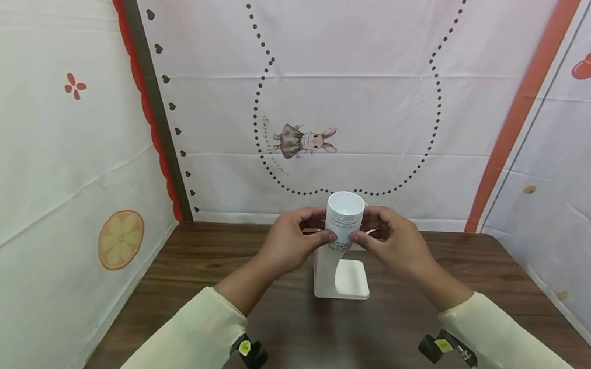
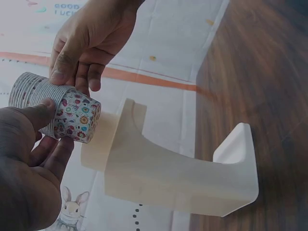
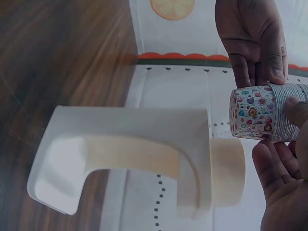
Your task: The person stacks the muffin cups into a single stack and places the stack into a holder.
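Observation:
A stack of nested paper cups (image 1: pixel 344 222) is held between both hands above a white stand. The cups have a colourful floral print (image 2: pixel 77 115) and their rims lie close together, the open end facing up in the head view. My left hand (image 1: pixel 291 241) pinches the stack from its left side, thumb in front. From the other side my right hand (image 1: pixel 399 241) grips it the same way. The white C-shaped stand (image 3: pixel 130 120) has a flat foot, a curved back and a short round tube (image 3: pixel 228 171) at its top. In both wrist views the cups appear apart from this tube.
The stand rests on a dark wood-grain table (image 1: pixel 288 337). White printed cloth (image 1: pixel 371 84) hangs behind the table, with further cloth walls at the left (image 1: pixel 51 170) and right (image 1: pixel 580 183). A small black camera (image 1: pixel 252 355) sits at each sleeve.

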Demonstrator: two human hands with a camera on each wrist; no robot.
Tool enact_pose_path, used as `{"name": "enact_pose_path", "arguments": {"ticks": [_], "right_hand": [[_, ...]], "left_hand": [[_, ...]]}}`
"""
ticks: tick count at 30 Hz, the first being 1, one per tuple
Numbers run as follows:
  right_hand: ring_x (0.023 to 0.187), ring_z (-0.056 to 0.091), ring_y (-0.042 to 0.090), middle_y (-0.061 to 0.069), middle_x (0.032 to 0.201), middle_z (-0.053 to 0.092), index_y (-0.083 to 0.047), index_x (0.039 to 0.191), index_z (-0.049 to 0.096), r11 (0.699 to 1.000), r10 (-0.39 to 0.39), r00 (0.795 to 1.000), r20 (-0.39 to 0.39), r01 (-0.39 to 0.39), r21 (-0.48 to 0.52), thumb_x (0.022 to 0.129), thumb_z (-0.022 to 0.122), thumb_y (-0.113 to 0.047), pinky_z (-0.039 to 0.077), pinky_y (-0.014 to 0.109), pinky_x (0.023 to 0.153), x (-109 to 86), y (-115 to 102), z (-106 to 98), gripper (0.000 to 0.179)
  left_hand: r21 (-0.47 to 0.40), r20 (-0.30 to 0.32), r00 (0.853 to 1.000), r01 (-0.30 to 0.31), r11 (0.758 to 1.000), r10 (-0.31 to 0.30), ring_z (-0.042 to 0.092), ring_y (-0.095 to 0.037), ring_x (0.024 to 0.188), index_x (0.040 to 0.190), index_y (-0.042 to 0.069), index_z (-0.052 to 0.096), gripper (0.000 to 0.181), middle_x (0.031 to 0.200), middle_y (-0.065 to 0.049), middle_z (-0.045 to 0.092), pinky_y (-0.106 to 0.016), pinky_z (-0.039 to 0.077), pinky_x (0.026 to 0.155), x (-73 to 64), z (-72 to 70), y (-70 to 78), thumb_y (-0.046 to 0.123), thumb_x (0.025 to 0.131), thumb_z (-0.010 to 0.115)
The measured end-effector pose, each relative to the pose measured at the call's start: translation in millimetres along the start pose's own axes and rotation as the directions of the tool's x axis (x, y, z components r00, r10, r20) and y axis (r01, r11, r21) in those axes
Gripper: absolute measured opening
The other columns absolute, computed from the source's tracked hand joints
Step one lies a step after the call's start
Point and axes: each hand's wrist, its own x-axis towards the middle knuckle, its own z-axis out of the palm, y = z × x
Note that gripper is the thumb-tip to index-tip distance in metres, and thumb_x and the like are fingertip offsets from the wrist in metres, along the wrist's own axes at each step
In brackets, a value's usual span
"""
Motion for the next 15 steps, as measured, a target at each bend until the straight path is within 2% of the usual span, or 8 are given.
{"name": "enact_pose_path", "arguments": {"ticks": [7,15], "right_hand": [[0.093,0.067,0.020,0.005,0.105,0.070,-0.007,0.135,0.060,1.000,0.020,1.000,0.004,-0.020,0.003,0.092,0.079,-0.021,0.056,0.035,0.078,15.1,1,-7,0.050],[0.097,0.067,0.022,0.007,0.109,0.070,-0.005,0.137,0.058,1.000,-0.003,0.999,-0.035,0.003,0.004,0.093,0.078,-0.020,0.055,0.041,0.085,30.2,-3,-12,0.051]], "left_hand": [[0.028,-0.018,1.000,0.010,1.000,-0.009,0.067,-0.016,0.109,0.133,0.011,0.067,0.047,0.119,0.001,0.072,-0.034,0.056,0.088,16.7,-2.1,4.6,0.017,0.089,0.082],[0.045,-0.066,0.998,0.011,0.999,-0.008,0.065,-0.013,0.109,0.132,0.011,0.067,0.045,0.119,0.005,0.071,-0.037,0.054,0.090,32.9,-3.5,10.4,0.019,0.090,0.081]]}}
